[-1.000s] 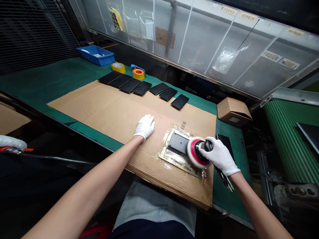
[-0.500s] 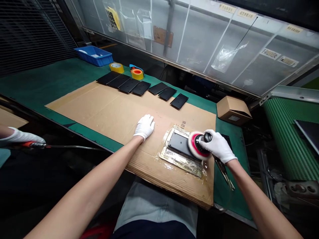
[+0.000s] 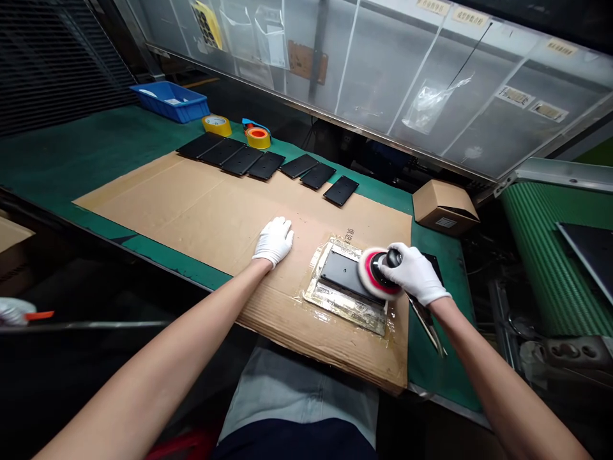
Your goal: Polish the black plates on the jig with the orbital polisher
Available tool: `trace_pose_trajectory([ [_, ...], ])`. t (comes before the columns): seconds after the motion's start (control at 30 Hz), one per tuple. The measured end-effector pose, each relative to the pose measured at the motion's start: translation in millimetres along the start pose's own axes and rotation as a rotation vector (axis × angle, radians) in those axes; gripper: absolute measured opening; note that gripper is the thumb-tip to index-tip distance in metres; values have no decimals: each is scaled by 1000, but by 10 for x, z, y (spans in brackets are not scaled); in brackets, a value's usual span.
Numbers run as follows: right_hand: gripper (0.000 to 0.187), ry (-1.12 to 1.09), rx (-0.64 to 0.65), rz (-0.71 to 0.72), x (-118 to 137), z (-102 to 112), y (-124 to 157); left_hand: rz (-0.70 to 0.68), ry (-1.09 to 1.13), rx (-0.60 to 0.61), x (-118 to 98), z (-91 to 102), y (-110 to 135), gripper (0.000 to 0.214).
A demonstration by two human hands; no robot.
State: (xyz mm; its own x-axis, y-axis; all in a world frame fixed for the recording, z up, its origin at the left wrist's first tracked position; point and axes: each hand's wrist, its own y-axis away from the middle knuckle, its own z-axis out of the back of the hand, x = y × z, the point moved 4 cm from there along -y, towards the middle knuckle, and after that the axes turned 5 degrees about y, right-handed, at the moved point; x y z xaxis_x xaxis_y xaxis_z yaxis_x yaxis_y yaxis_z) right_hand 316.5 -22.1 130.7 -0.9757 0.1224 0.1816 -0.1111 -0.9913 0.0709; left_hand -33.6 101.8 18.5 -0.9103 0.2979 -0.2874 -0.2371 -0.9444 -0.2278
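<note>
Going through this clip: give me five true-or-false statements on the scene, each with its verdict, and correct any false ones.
1. The right hand grips a polisher with a white pad. True.
2. The left hand is clenched into a fist. False: it lies open on the cardboard sheet.
3. Seven black plates lie in a row beyond the hands. True.
4. The blue crate stands on the cardboard sheet. False: it stands on the green mat.
5. Both hands are bare. False: both wear white gloves.
</note>
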Motion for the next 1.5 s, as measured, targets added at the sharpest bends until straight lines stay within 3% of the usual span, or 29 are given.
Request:
trace_pose_trajectory([
  [0.07, 49, 16, 6, -15, -17, 11, -35, -1, -4, -1, 5, -4, -4, 29],
  [0.2, 47, -45, 29, 97, 35, -7, -52, 1, 2, 1, 15, -14, -10, 30],
  [0.37, 47, 7, -10, -3, -28, -9, -112, 5, 14, -3, 10, -2, -7, 29],
  [0.53, 46, -84, 4, 64, -79, -24, -14, 4, 9, -3, 10, -2, -6, 30],
  [0.67, 46, -55, -26, -4, -156, -18, 31, 8, 28, -1, 9, -6, -7, 30],
  [0.8, 44, -107, -2, 42, -149, -28, 46, 2, 21, -3, 10, -13, -9, 30],
  [0.93, 46, -51, -27, -4, -132, -7, 43, 4, -1, -2, 13, -16, -13, 30],
  [1.27, 48, 42, 14, 64, 16, -37, -191, 5, 52, 2, 30, -28, -16, 33],
  [1.5, 39, -5, 94, 200, 521, -69, -551, 2, 50, -2, 28, -6, 1, 32],
])
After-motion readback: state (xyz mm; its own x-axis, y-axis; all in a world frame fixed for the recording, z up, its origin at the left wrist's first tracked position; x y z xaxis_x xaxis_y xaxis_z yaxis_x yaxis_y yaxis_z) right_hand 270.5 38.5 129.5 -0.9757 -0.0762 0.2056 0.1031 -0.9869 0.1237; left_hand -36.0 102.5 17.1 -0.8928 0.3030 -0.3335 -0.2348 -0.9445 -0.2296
